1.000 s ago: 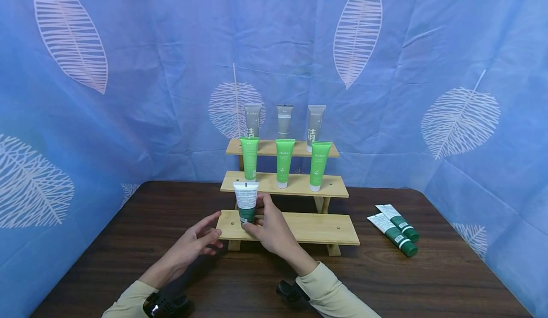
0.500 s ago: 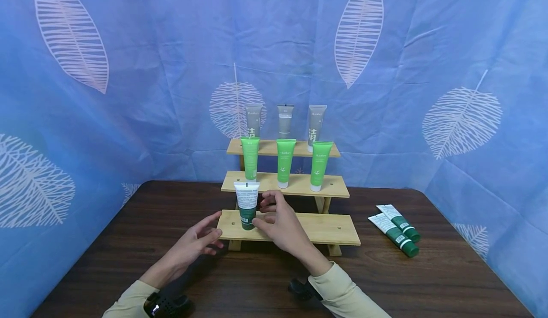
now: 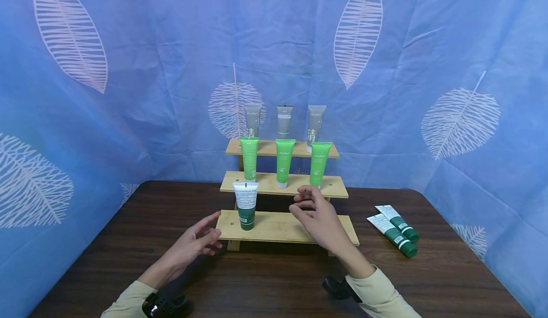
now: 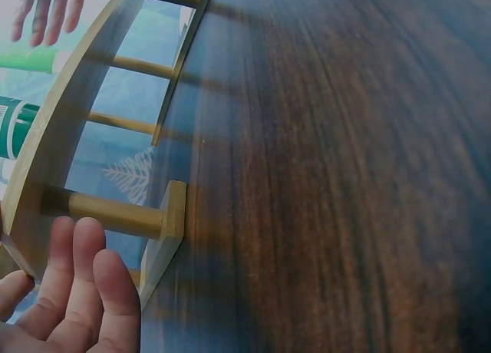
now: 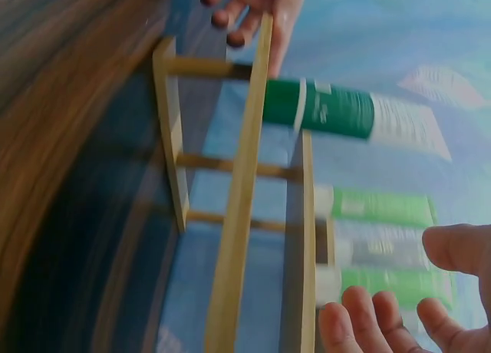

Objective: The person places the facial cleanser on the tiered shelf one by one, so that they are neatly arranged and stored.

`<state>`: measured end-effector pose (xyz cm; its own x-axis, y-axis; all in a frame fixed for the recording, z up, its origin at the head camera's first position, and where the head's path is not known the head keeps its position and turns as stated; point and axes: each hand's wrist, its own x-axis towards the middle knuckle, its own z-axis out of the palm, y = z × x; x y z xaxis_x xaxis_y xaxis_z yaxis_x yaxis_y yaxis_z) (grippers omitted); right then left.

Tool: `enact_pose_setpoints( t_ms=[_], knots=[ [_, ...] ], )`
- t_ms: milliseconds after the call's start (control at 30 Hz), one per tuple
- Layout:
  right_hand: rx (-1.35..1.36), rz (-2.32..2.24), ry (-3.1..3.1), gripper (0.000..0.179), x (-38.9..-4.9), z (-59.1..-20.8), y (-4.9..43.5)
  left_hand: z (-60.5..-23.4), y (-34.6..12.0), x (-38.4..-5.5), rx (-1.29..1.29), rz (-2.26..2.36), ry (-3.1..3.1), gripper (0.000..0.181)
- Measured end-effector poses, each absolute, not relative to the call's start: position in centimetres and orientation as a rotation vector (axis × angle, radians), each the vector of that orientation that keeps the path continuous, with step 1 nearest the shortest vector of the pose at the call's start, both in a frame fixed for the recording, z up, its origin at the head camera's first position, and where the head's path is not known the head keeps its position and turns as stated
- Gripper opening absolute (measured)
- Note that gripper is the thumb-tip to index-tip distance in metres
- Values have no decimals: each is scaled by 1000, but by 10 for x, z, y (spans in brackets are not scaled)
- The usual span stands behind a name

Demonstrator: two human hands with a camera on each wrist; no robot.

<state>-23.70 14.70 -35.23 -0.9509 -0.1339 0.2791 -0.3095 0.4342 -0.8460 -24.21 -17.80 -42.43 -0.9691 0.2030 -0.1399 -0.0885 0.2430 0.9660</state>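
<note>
A white-and-dark-green squeeze tube (image 3: 246,206) stands upright on its cap near the left end of the bottom shelf (image 3: 278,226) of a three-step wooden display stand. My left hand (image 3: 194,239) is at that shelf's left end, thumb and index fingertips touching its edge, other fingers loosely bent below. To the right of the tube, my right hand (image 3: 318,218) hovers over the shelf with relaxed fingers and nothing in them. The right wrist view shows its fingertips (image 5: 360,307) apart from the stand, with the dark green tube (image 5: 330,111) beyond.
Several light green tubes (image 3: 284,162) stand on the middle shelf (image 3: 265,179), and grey tubes (image 3: 284,120) on the top one. Two white-and-green tubes (image 3: 391,235) lie overlapping on the dark wooden table (image 3: 274,280) at right. A blue leaf-print cloth (image 3: 180,71) hangs behind.
My right hand has let go of the white-and-green tube and moved right along the bottom shelf. The tube stays standing, and my left hand keeps its place.
</note>
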Motion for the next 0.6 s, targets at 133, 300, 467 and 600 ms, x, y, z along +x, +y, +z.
enact_pose_setpoints(
  t_ms=[133,300,467,600],
  knots=[
    [317,1434,-2544,47,-236,-351,174,-423,-177,-242,108,1799,2278,65],
    [229,1325,-2562,49,-233,-347,205,-422,-179,-242,149,1814,2255,67],
    [233,1242,-2552,52,-227,-342,234,-421,-182,-241,199,1826,2223,72],
    [200,1157,-2571,55,-224,-337,259,-420,-181,-241,204,1829,2220,74]
  ],
)
